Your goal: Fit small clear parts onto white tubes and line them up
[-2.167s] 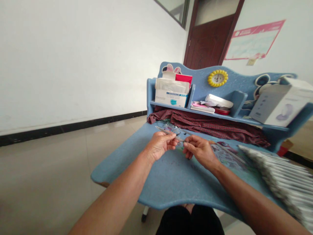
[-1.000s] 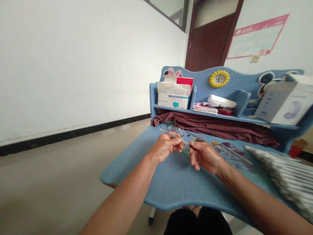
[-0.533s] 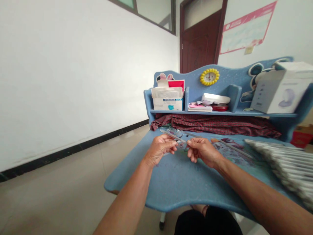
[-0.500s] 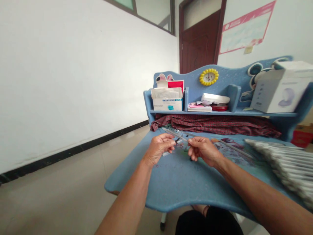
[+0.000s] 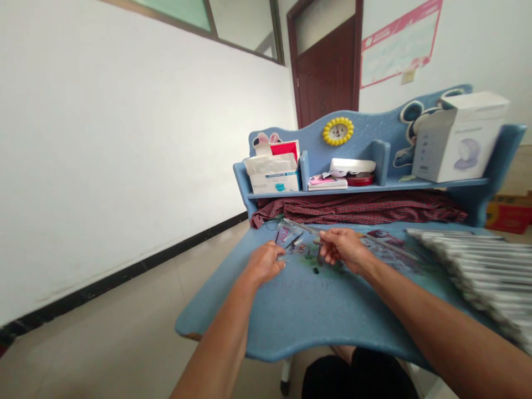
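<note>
My right hand point(image 5: 344, 249) pinches the near end of a thin grey rod point(image 5: 301, 226), which slants away to the left over the blue desk point(image 5: 291, 316). Lower and to the left, my left hand point(image 5: 266, 263) has its fingers drawn together at the desktop; whatever they hold is too small or hidden to name. Just beyond those fingers lie small dark and clear pieces point(image 5: 295, 241). A small black piece point(image 5: 316, 271) rests on the desk below my right hand. Another thin rod point(image 5: 393, 246) lies farther right.
Many silvery rods point(image 5: 469, 266) are heaped at the desk's right side. Checked cloth point(image 5: 361, 208) lies bunched under the shelf. On the shelf stand an open carton point(image 5: 274, 180), a red round tin point(image 5: 359, 179) and a white box point(image 5: 457, 138). A wall point(image 5: 124, 138) rises at left.
My left hand has moved away from my right hand, down and left to the desktop. My right hand keeps its pinch on the rod. The view has shifted slightly.
</note>
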Demonstrator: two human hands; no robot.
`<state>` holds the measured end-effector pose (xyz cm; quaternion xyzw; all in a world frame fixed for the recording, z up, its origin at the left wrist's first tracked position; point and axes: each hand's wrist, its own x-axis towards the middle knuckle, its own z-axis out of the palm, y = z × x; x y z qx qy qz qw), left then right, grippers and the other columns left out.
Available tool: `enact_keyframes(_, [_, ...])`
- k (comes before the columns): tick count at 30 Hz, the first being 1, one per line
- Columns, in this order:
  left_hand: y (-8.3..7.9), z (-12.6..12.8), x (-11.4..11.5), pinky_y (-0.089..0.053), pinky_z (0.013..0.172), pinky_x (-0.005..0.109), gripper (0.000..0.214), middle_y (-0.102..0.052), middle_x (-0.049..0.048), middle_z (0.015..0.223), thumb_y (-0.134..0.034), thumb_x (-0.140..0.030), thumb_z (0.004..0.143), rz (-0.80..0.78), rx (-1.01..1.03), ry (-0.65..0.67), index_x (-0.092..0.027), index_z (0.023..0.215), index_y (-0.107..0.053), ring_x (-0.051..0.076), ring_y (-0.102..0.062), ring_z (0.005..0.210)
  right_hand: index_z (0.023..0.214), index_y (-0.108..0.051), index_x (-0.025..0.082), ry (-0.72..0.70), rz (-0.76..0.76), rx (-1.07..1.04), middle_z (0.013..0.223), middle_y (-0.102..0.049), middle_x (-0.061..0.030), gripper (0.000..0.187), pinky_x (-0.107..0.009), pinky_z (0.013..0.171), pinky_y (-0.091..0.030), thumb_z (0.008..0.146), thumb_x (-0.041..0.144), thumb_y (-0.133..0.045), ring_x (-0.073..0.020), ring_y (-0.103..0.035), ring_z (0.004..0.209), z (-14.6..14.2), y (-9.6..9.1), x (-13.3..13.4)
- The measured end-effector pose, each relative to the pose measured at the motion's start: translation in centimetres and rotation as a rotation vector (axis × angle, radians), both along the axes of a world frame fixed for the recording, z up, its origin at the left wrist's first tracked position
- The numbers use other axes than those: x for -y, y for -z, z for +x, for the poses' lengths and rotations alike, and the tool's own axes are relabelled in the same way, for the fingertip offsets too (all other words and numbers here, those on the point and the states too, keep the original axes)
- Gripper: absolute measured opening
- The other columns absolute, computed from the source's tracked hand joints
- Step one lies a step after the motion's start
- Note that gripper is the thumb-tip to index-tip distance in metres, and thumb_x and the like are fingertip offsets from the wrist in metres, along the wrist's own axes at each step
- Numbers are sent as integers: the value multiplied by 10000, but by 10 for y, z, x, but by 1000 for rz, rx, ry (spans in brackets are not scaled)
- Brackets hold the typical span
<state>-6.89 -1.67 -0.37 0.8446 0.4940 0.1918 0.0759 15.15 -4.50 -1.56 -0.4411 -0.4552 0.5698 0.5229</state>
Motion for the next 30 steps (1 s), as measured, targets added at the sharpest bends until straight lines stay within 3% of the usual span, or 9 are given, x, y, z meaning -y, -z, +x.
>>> enact_keyframes(3, [0,6,4,-347,608,247,142,-526,29,739,-569,-223,649,36,-156,12,-206,738,-679,149,-502,650,655,-471,166,-8,3,6,441,-584,-5,205,-180,280,-353,776,319,-532,-103,-492,298,-1,0,1])
enact_keyframes(6, [1,9,4,-340,609,247,115,-523,31,736,-545,-217,670,49,-179,14,-203,678,-659,148,-503,653,661,-475,166,-17,-5,12,434,-581,-4,196,-179,277,-352,772,316,-534,-103,-488,294,-3,-1,2])
enact_keyframes(10, [3,5,-1,-345,578,235,94,-534,15,701,-558,-232,668,54,65,10,-186,716,-624,126,-489,604,644,-470,167,-28,6,7,445,-588,-9,211,-175,282,-361,756,326,-551,-97,-489,299,-3,0,2])
enact_keyframes(15, [3,0,-5,-356,471,204,135,-499,-39,534,-572,-283,668,-174,605,-20,-161,711,-533,86,-458,451,632,-482,160,-129,77,-9,478,-607,-13,243,-183,309,-388,722,359,-587,-97,-503,317,4,2,3])
enact_keyframes(18, [2,-1,-3,-378,450,199,186,-520,-39,529,-627,-253,607,-211,834,-36,-155,709,-506,87,-489,448,631,-486,154,-210,94,-4,488,-612,-17,247,-183,319,-387,703,357,-608,-99,-511,329,8,2,5])
enact_keyframes(22, [2,-1,-4,-382,445,189,220,-526,-45,515,-662,-204,544,-175,962,-68,-149,705,-523,76,-483,445,651,-498,152,-217,95,8,485,-613,-19,236,-184,311,-370,687,352,-620,-102,-508,325,11,1,6])
enact_keyframes(30, [7,-4,-10,-351,433,180,206,-481,-64,473,-658,-198,545,-150,958,-71,-156,706,-537,65,-446,421,653,-511,154,-198,87,30,465,-606,-14,213,-194,306,-369,668,337,-620,-110,-502,309,13,1,5])
